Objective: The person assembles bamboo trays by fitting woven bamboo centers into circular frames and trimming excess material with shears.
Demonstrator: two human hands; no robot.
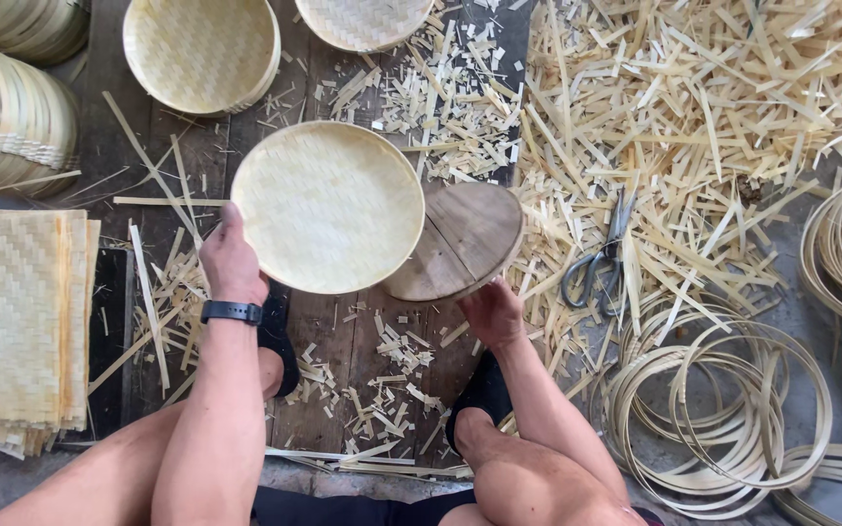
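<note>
Woven bamboo tray (328,206), held at its left rim by the left hand (231,261) and lying partly over a round wooden block (465,242) on the plank floor (328,336), could slide off if that one-sided grip slackens. The left hand grips the rim with thumb on top; the right hand (491,312), fingers curled, rests at the block's near edge, both forearms reaching forward between the knees.

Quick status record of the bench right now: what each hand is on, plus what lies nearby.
left hand: grips the edge of the round woven tray
right hand: at the rim of the round wooden block
tray position: overlaps the block's left part
scissors: on the bamboo offcuts, right of the block
bamboo hoops: lower right
woven sheets: stacked at left
finished trays: top
</note>
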